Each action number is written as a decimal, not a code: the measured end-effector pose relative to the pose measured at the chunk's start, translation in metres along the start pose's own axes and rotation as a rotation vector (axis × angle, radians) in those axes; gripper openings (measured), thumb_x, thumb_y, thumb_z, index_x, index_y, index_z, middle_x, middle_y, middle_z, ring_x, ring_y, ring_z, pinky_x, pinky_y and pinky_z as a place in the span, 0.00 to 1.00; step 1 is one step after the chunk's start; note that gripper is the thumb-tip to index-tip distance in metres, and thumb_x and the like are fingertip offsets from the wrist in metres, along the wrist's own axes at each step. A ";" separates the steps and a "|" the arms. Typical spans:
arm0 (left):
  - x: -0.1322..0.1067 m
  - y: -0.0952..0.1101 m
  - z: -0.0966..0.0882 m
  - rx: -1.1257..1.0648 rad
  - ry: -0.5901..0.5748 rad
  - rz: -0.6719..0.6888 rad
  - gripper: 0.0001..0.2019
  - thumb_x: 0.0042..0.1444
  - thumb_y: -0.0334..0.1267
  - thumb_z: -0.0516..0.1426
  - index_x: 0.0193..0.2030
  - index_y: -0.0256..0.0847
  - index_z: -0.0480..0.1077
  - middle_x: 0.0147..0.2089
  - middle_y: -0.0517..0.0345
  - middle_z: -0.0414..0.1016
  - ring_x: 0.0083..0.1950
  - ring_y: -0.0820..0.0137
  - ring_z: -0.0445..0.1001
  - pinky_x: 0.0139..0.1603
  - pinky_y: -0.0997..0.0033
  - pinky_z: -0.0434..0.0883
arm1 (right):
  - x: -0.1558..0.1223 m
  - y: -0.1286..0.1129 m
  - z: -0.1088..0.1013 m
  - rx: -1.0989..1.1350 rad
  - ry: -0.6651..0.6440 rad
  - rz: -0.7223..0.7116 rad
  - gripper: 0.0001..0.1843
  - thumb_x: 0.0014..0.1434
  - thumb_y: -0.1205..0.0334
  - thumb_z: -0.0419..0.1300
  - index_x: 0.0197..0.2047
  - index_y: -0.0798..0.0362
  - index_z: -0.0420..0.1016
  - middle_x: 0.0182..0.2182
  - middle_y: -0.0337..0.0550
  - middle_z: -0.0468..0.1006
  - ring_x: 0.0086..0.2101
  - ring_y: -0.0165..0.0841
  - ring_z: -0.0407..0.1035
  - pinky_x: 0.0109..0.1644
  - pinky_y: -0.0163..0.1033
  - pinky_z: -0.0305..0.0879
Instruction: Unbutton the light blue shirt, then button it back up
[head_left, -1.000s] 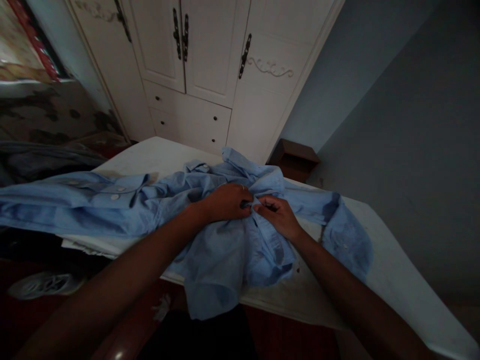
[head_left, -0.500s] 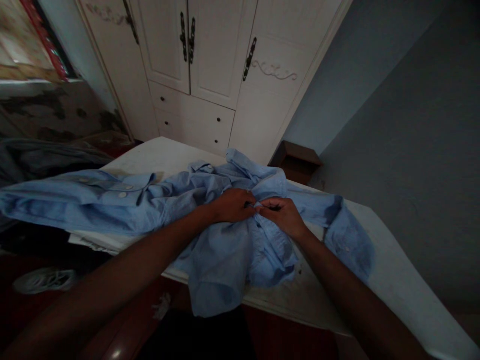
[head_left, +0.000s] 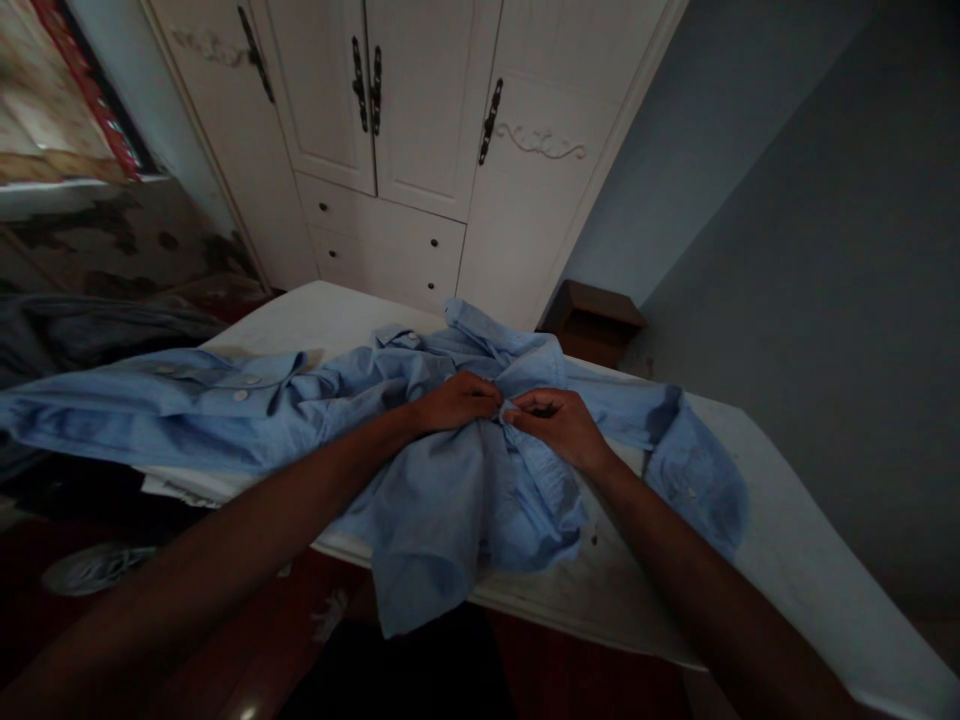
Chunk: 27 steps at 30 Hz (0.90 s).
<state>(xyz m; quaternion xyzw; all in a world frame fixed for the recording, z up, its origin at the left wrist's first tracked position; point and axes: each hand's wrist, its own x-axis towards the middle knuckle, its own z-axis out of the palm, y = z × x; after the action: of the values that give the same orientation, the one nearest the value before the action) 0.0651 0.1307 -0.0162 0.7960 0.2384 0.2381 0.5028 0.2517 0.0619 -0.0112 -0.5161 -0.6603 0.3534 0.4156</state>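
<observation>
Left hand (head_left: 461, 400) — finger gap gone.

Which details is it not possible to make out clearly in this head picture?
In the head view:
- The bit of light-blue shirt pinched between the left hand and right hand: covered by them, so a button there cannot be confirmed.
- The shirt's far-left end: cut off by the left edge.
- The sneaker's details: blurred and dim.
- The white wardrobe's top: cut off by the upper edge.

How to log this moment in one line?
left hand: gripping light-blue cloth shirt | right hand: pinching it | shirt: crumpled across white table
</observation>
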 end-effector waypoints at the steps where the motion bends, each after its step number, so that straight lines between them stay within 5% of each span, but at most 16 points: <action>1: 0.000 -0.001 -0.001 -0.053 -0.003 -0.030 0.06 0.46 0.35 0.53 0.23 0.37 0.69 0.23 0.64 0.67 0.28 0.74 0.65 0.32 0.75 0.63 | 0.000 -0.001 0.000 0.014 -0.005 -0.001 0.13 0.47 0.51 0.69 0.30 0.53 0.80 0.26 0.41 0.80 0.26 0.32 0.72 0.30 0.36 0.66; 7: 0.000 0.000 -0.002 -0.156 0.004 -0.110 0.06 0.43 0.33 0.56 0.28 0.35 0.73 0.24 0.64 0.70 0.29 0.74 0.67 0.33 0.75 0.64 | 0.001 0.004 0.001 0.070 0.063 0.015 0.13 0.45 0.52 0.70 0.29 0.53 0.80 0.26 0.41 0.80 0.27 0.32 0.72 0.32 0.36 0.67; 17: -0.003 0.007 0.004 0.102 0.056 0.007 0.14 0.49 0.47 0.60 0.26 0.36 0.71 0.23 0.66 0.65 0.27 0.77 0.62 0.28 0.77 0.58 | 0.000 0.011 -0.001 0.075 0.022 -0.070 0.13 0.50 0.50 0.67 0.32 0.51 0.80 0.30 0.41 0.80 0.33 0.34 0.73 0.40 0.39 0.68; 27: -0.005 0.009 0.007 0.281 0.089 0.034 0.10 0.49 0.42 0.59 0.26 0.36 0.73 0.22 0.66 0.66 0.25 0.76 0.62 0.28 0.75 0.56 | -0.003 -0.003 0.005 -0.016 0.053 -0.062 0.16 0.53 0.47 0.64 0.27 0.52 0.78 0.25 0.40 0.78 0.28 0.32 0.70 0.34 0.37 0.65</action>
<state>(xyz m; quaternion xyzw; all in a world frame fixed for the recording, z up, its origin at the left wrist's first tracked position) 0.0670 0.1196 -0.0109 0.8510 0.2781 0.2460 0.3714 0.2464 0.0578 -0.0107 -0.5081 -0.6673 0.3213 0.4397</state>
